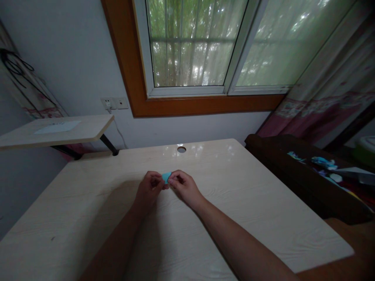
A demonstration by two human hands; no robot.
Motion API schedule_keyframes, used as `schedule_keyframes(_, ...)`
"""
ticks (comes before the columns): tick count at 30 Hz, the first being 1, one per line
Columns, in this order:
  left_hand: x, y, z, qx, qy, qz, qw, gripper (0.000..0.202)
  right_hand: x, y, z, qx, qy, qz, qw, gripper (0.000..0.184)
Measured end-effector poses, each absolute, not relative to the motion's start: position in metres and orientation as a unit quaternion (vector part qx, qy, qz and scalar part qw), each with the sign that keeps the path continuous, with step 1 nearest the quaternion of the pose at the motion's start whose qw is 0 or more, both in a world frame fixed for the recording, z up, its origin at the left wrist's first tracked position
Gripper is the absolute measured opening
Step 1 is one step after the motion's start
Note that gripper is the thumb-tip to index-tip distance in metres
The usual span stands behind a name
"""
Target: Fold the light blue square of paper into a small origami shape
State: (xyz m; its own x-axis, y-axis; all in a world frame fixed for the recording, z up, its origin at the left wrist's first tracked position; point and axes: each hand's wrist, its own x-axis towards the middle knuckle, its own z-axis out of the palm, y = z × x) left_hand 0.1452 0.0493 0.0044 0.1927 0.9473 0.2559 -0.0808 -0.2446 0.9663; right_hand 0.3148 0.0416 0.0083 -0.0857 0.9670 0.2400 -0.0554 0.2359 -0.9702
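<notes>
1. Turquoise flat piece (166,178) — held up near the middle of a broad, pale wood-grain desk (252,203), towards its far half. Touching the desktop or just clear of it: cannot tell.
2. Beyond the far edge, set in the wall: a white-framed sliding window (193,43) with a wide orange-brown wooden surround (181,106).
3. Over the far left corner: a pale raised board shelf (88,128) on black supports. Well apart from the handling.
4. Bare left hand (148,189): nearly closed, thumb and forefinger pinched on the left end of the piece, other fingers curled in.
5. Bare right hand (186,189): likewise nearly closed, thumb and fingertips meeting at the right end, remaining fingers bent.
6. In hand, by judgement: close two-handed fingertip work on one small item. Whether bending, straightening or merely steadying, impossible to say. Calls next, most likely, for a light, even pinch from both sides, with one hand kept firm if the other lets go.
7. Near, past the fingertips: a dark round hole (181,150) in the desktop.
8. As for looks: bright blue-green, thin, plain, partly hidden by fingers — possibly paper, too small to be sure.
</notes>
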Motion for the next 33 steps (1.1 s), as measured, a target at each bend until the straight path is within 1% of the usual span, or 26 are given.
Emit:
schedule_keyframes(3,0.1451,0.0502,0.0016,0.606,0.360,0.521,0.481,0.030,0.3145,0.0418,0.0067,-0.400,-0.569,0.468,0.545,0.013)
schedule_keyframes(8,0.1444,0.0489,0.0022,0.636,0.372,0.502,0.452,0.028,0.3140,0.0425,0.0048,-0.390,-0.549,0.497,0.547,0.015)
schedule_keyframes(11,0.1444,0.0490,0.0017,0.647,0.355,0.510,0.443,0.026,0.3139,0.0429,0.0047,-0.396,-0.546,0.493,0.549,0.015)
schedule_keyframes(18,0.1434,0.0474,0.0021,0.653,0.344,0.504,0.448,0.024,0.3132,0.0416,0.0061,-0.413,-0.557,0.471,0.545,0.016)
schedule_keyframes(29,0.1444,0.0470,0.0005,0.640,0.329,0.509,0.473,0.029,0.3128,0.0420,0.0031,-0.413,-0.556,0.473,0.544,0.014)
schedule_keyframes(33,0.1438,0.0476,-0.0005,0.648,0.342,0.510,0.451,0.032,0.3122,0.0419,0.0034,-0.418,-0.563,0.470,0.536,0.013)
